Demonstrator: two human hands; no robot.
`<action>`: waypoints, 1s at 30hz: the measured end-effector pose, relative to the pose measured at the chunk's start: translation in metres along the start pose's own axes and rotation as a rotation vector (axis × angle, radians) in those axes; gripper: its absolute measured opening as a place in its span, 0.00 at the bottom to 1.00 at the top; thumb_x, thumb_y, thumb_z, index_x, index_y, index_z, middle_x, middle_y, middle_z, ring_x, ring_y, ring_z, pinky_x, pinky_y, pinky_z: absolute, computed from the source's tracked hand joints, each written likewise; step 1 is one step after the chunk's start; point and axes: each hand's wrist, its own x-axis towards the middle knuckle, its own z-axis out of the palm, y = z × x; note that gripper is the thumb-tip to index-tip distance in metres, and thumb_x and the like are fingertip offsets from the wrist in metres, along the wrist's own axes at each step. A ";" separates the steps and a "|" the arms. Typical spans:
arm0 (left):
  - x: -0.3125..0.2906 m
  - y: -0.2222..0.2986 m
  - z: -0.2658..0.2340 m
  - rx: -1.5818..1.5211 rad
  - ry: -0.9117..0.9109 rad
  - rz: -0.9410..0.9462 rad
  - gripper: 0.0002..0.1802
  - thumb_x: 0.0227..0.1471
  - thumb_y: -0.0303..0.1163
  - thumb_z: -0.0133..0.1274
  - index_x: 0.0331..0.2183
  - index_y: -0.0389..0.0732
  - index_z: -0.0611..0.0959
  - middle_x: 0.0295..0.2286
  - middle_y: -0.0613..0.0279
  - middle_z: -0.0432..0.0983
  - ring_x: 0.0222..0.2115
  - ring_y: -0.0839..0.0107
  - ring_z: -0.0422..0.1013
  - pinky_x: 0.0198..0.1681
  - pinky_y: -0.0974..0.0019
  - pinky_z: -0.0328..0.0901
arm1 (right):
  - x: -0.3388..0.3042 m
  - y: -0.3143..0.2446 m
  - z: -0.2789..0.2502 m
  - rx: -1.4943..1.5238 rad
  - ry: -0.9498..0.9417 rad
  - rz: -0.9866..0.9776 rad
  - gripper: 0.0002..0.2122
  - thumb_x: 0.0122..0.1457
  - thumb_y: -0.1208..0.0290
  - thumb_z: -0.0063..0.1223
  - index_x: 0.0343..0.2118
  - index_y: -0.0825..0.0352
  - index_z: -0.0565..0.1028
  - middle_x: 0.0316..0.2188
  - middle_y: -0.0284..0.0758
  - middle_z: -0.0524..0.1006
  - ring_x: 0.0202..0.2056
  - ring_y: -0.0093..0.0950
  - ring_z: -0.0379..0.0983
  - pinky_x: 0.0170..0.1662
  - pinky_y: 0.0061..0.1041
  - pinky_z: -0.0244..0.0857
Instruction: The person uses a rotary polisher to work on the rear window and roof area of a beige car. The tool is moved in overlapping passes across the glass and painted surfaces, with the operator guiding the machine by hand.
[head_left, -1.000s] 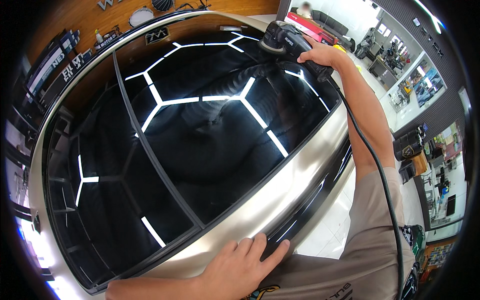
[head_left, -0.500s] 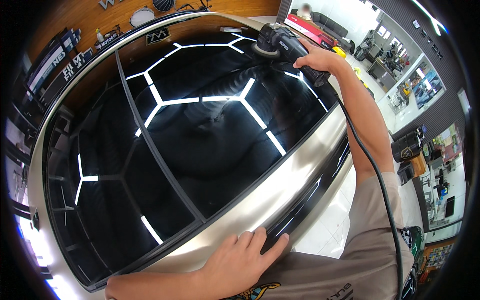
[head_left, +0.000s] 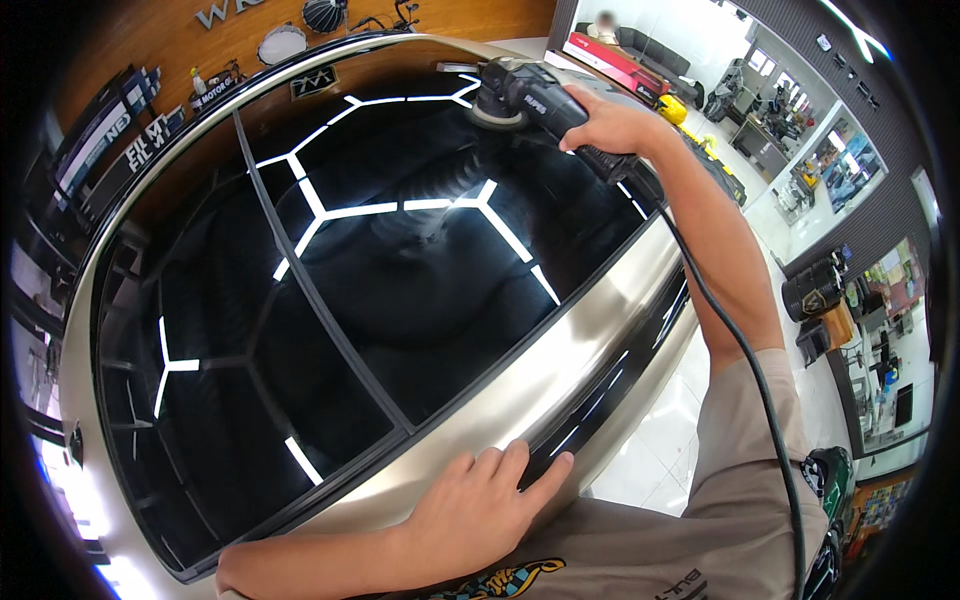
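Observation:
My right hand (head_left: 610,130) grips the body of a black power polisher (head_left: 535,100) at the upper right of the car's glossy black roof (head_left: 400,310). Its round pad (head_left: 495,120) rests against the roof surface, which mirrors white hexagonal light strips. From the tool's rear a black power cord (head_left: 730,325) hangs down along my right arm. Down at the near side, my left hand (head_left: 480,500) lies on the champagne-coloured roof rail (head_left: 520,385) and the dark side trim, fingers spread, holding nothing.
A dark strip (head_left: 320,310) crosses the roof. Past its far end lie a red box (head_left: 625,65) and yellow items (head_left: 672,108). A black drum (head_left: 815,288) stands at the right on the white tiled floor (head_left: 650,450). A seated person is in the far background.
My right hand has carried the polisher a little to the left along the roof. My left hand stays at nearly the same spot.

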 end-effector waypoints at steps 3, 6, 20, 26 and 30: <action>0.006 0.009 -0.003 0.032 0.011 0.022 0.31 0.53 0.35 0.58 0.59 0.43 0.77 0.39 0.47 0.74 0.31 0.59 0.72 0.34 0.60 0.63 | -0.004 0.016 -0.002 0.070 -0.039 0.012 0.52 0.47 0.48 0.65 0.73 0.63 0.51 0.63 0.54 0.68 0.64 0.45 0.66 0.67 0.34 0.55; 0.009 0.033 -0.002 0.028 0.084 -0.060 0.29 0.54 0.32 0.56 0.59 0.44 0.76 0.41 0.45 0.74 0.36 0.53 0.71 0.39 0.54 0.65 | -0.001 0.031 0.000 0.026 -0.039 -0.063 0.54 0.47 0.42 0.61 0.73 0.64 0.51 0.63 0.55 0.69 0.61 0.47 0.70 0.64 0.39 0.61; 0.026 0.017 -0.036 0.048 0.025 0.028 0.30 0.55 0.44 0.59 0.57 0.41 0.78 0.40 0.47 0.75 0.33 0.56 0.73 0.39 0.56 0.63 | -0.030 -0.026 -0.006 0.164 -0.077 -0.159 0.51 0.47 0.47 0.64 0.73 0.58 0.50 0.51 0.57 0.77 0.52 0.51 0.75 0.57 0.41 0.66; 0.091 -0.104 -0.144 0.128 0.443 -0.221 0.28 0.56 0.45 0.61 0.52 0.36 0.81 0.44 0.48 0.75 0.45 0.49 0.73 0.52 0.54 0.66 | -0.045 -0.033 -0.024 0.160 -0.116 -0.117 0.52 0.49 0.50 0.66 0.74 0.54 0.47 0.47 0.55 0.80 0.49 0.50 0.77 0.55 0.40 0.68; 0.118 -0.185 -0.187 0.205 0.617 -0.450 0.32 0.58 0.51 0.60 0.55 0.37 0.80 0.51 0.47 0.74 0.51 0.53 0.73 0.56 0.57 0.65 | -0.049 -0.057 -0.031 0.136 -0.130 -0.164 0.52 0.49 0.50 0.66 0.75 0.53 0.47 0.44 0.54 0.81 0.46 0.48 0.79 0.53 0.38 0.69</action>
